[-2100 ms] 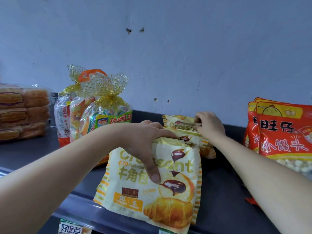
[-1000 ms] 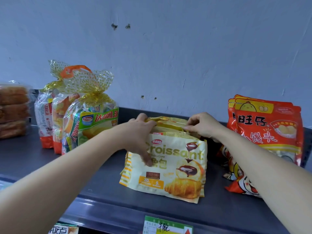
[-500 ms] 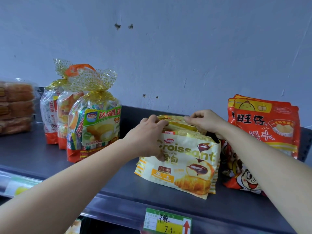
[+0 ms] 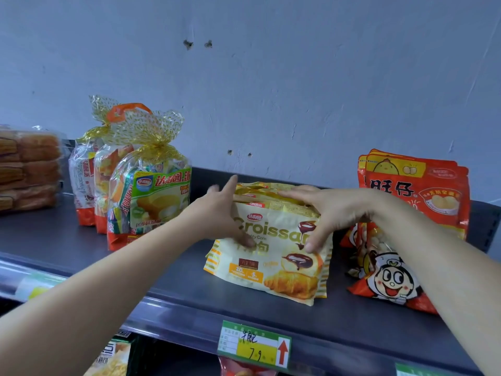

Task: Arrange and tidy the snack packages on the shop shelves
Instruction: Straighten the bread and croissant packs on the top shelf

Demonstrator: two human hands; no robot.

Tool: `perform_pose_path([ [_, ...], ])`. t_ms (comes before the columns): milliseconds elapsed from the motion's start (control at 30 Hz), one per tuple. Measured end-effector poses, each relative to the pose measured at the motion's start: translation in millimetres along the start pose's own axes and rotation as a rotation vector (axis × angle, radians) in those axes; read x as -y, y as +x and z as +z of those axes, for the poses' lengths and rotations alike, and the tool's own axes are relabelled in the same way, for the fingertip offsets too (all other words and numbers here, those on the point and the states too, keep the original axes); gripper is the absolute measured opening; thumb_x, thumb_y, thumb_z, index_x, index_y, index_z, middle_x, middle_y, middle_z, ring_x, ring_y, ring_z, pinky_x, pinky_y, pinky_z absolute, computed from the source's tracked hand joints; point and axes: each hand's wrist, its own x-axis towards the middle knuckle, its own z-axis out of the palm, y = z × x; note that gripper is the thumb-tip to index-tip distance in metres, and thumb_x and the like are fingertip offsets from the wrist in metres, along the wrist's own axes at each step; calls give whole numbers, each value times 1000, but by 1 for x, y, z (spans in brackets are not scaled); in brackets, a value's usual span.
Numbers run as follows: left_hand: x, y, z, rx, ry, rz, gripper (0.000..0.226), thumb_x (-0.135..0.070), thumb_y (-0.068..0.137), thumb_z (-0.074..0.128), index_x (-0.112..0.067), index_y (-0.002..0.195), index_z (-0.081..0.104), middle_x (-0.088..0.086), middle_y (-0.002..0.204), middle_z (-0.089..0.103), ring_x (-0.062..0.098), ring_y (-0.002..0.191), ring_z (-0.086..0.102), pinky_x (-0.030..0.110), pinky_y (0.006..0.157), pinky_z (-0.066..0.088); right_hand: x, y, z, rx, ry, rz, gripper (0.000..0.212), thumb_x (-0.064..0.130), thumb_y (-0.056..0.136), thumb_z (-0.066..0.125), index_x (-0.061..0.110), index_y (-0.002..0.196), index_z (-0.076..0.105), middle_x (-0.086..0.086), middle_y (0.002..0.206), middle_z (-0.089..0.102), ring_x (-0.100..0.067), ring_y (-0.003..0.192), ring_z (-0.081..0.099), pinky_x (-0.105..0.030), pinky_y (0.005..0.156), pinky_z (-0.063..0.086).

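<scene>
Several yellow croissant packs stand upright in a row, front to back, in the middle of the dark shelf. My left hand lies against their left side, fingers straight and pointing back, thumb on the front pack's face. My right hand lies over the tops of the packs, its fingers curled down over the front pack's upper right part. The packs behind the front one are mostly hidden.
Red snack bags stand right of the croissants, with one cartoon-face bag lying in front. Gold-tied cake bags stand to the left, wrapped bread at far left. A price tag hangs on the shelf edge.
The front croissant pack was pushed back against the ones behind it. My right hand came forward over the pack tops, and my left hand's fingers straightened along the left side.
</scene>
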Motion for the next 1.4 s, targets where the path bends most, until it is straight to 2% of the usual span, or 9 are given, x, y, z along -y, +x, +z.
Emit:
perform_pose_path([
  [67,2,1,0,31,-300,1,127,-30,59,91,-33,153,6,1,151,36,25,132,43,35,101,41,-1,1,2,-72,-5,9,115,37,64,87,39,151,12,11,156,8,-18,145,15,-33,118,17],
  [200,12,-3,10,-18,-418,64,124,-16,53,93,-35,150,19,-7,134,54,16,117,55,38,102,47,-9,2,14,-202,27,1,107,34,66,86,39,150,20,9,158,3,-18,146,13,-30,115,18],
  [367,16,-10,18,-26,-259,104,124,-21,52,94,-32,150,17,-6,131,51,16,117,51,32,96,49,-12,2,28,-205,-30,-34,105,36,73,80,37,152,11,6,161,7,-18,147,1,-44,121,9],
  [633,11,-20,8,-113,-107,94,130,-29,59,91,-33,153,1,-3,151,33,19,134,39,33,101,41,-5,-5,16,-221,-49,-54,104,55,68,78,32,152,20,7,157,24,-16,143,22,-35,117,21],
  [767,24,-34,-17,-306,12,90,106,-49,71,79,-31,152,14,-3,151,34,17,133,40,33,100,40,31,1,8,-422,-30,-97,88,62,73,68,30,147,33,5,149,38,-16,136,33,-37,110,31],
  [1000,102,-48,-65,-636,92,-22,60,-38,84,69,-25,138,47,1,142,39,23,133,36,38,106,34,126,58,3,-468,75,-247,77,47,83,69,23,147,34,3,152,36,-15,139,33,-31,108,30],
  [1167,160,-44,-86,-628,75,-83,83,-54,74,74,-25,143,38,5,142,36,23,135,29,38,109,29,176,124,1,-509,313,-198,84,32,87,69,19,152,18,-5,157,24,-21,141,29,-28,104,31],
  [1267,191,-34,-101,-449,-93,-181,113,-73,60,71,-31,151,19,3,155,18,22,145,15,44,116,23,195,164,-2,-456,529,-100,97,17,85,71,23,154,3,-6,159,19,-25,139,32,-26,89,38],
  [1400,217,-20,-119,-213,-248,-123,130,-79,45,64,-37,153,6,-3,161,-3,24,147,15,44,116,22,207,197,-3,-478,569,-70,90,20,68,85,19,144,36,-2,129,56,-18,111,55,-29,88,45],
])
